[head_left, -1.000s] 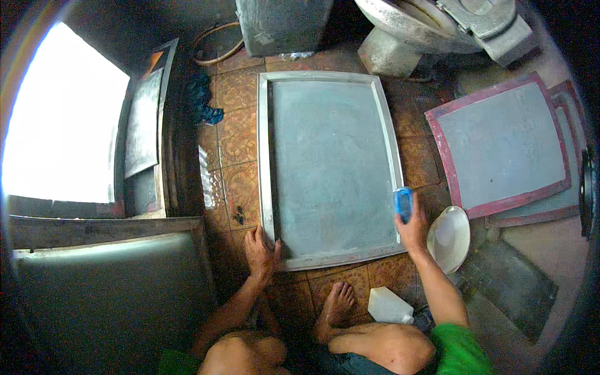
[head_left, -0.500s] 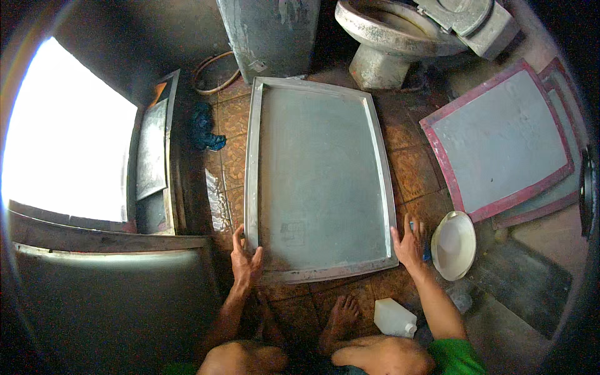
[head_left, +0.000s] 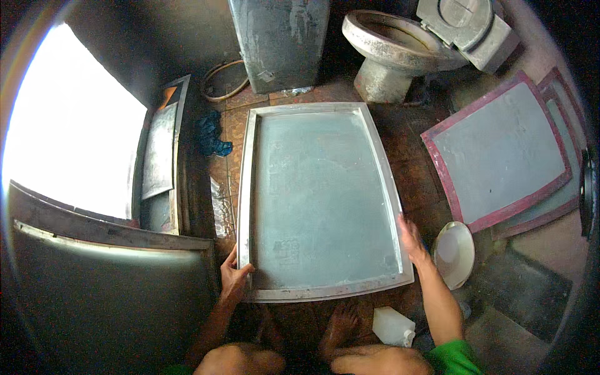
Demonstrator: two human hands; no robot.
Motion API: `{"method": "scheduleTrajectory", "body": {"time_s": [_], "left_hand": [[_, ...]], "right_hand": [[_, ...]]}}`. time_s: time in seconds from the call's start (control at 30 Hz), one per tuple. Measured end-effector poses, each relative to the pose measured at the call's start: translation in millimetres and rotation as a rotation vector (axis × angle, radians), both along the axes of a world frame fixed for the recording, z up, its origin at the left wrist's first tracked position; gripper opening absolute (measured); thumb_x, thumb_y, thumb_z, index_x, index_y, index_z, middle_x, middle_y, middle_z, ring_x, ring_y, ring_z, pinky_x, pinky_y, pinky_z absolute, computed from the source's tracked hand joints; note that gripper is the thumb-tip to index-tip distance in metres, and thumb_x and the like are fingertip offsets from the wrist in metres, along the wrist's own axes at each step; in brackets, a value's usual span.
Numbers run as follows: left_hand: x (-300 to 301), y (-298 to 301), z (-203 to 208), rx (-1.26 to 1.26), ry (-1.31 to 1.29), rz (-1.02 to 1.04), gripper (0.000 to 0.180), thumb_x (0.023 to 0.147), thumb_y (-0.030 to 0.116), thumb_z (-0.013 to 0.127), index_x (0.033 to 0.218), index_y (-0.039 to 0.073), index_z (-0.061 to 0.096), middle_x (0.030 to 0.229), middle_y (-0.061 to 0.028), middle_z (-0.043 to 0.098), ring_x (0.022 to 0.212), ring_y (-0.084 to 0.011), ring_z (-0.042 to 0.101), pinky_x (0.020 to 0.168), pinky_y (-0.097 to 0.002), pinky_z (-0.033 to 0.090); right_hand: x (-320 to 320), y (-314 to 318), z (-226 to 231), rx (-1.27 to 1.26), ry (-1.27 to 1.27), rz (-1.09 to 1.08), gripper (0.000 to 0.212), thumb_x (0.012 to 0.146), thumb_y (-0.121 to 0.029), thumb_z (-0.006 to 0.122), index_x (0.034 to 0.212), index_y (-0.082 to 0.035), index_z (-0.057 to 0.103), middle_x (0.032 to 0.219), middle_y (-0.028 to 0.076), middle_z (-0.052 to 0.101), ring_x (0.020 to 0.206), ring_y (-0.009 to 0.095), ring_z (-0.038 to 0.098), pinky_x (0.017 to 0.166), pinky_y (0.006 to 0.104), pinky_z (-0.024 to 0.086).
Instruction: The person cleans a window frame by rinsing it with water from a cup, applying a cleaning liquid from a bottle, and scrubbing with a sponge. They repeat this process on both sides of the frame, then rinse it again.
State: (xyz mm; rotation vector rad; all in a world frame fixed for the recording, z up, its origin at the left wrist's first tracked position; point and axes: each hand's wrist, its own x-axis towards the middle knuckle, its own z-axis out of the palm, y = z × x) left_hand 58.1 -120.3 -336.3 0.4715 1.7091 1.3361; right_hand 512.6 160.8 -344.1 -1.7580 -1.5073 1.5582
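A large screen printing frame (head_left: 325, 295) with a pale grey border and a grey-green mesh is in front of me, its near edge above my feet. A faint rectangular mark shows on the mesh near its lower left. My left hand (head_left: 234, 278) grips the frame's left side close to the near corner, thumb on top and fingers underneath. My right hand (head_left: 413, 240) holds the right side a little farther up, its fingers partly blurred and hidden by the edge. A bit of blue shows by the right hand, too small to name.
A white basin (head_left: 454, 256) and a white plastic jug (head_left: 393, 326) are at right. Pink-bordered screens (head_left: 500, 156) lean behind the basin. A toilet (head_left: 400, 47) and a grey bin-like block (head_left: 281, 50) stand at the back. Blue cloth (head_left: 214, 134) lies left, near a brightly lit panel (head_left: 75, 131).
The screen frame has come nearer to me and slightly left, looking larger. Both hands have closed on its sides; the right hand's fingers were spread beside the edge before.
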Motion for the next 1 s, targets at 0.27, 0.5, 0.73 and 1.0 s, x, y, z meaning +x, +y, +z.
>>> {"method": "scheduleTrajectory", "body": {"time_s": [0.27, 0.5, 0.73, 1.0], "left_hand": [[40, -16, -83, 0.098, 0.110, 0.011, 0.070, 0.081, 0.005, 0.070, 0.148, -0.007, 0.054, 0.132, -0.0151, 0.069, 0.118, -0.0221, 0.065, 0.100, -0.0351, 0.053], [79, 30, -69, -0.124, -0.154, -0.309, 0.061, 0.092, 0.029, 0.071, 0.144, -0.002, 0.061, 0.126, -0.0185, 0.071, 0.118, -0.0278, 0.066, 0.104, -0.0402, 0.051], [61, 111, 40, 0.103, 0.341, -0.436, 0.072, 0.097, 0.052, 0.070, 0.143, -0.003, 0.061, 0.133, -0.0262, 0.068, 0.113, -0.0356, 0.072, 0.093, -0.0470, 0.060], [53, 159, 248, 0.470, 0.186, -0.385, 0.075, 0.104, 0.047, 0.066, 0.156, -0.003, 0.046, 0.141, -0.0194, 0.065, 0.125, -0.0246, 0.064, 0.104, -0.0395, 0.052]], "right_hand": [[-21, -29, 165, 0.355, -0.180, -0.044, 0.069, 0.103, -0.042, 0.064, 0.144, 0.011, 0.051, 0.135, 0.020, 0.064, 0.125, 0.026, 0.058, 0.109, 0.0370, 0.042], [-37, -50, 267, 0.314, -0.054, -0.155, 0.076, 0.096, -0.030, 0.075, 0.153, 0.008, 0.043, 0.148, 0.027, 0.054, 0.134, 0.035, 0.054, 0.113, 0.0445, 0.042], [-99, -78, 339, 0.627, -0.177, 0.036, 0.029, 0.098, -0.024, 0.073, 0.109, -0.002, 0.058, 0.100, 0.010, 0.066, 0.093, 0.019, 0.062, 0.088, 0.0386, 0.049], [-179, -77, 328, 0.925, -0.310, 0.387, 0.033, 0.093, -0.020, 0.074, 0.112, -0.001, 0.055, 0.098, 0.020, 0.063, 0.083, 0.036, 0.065, 0.079, 0.0448, 0.053]]}}
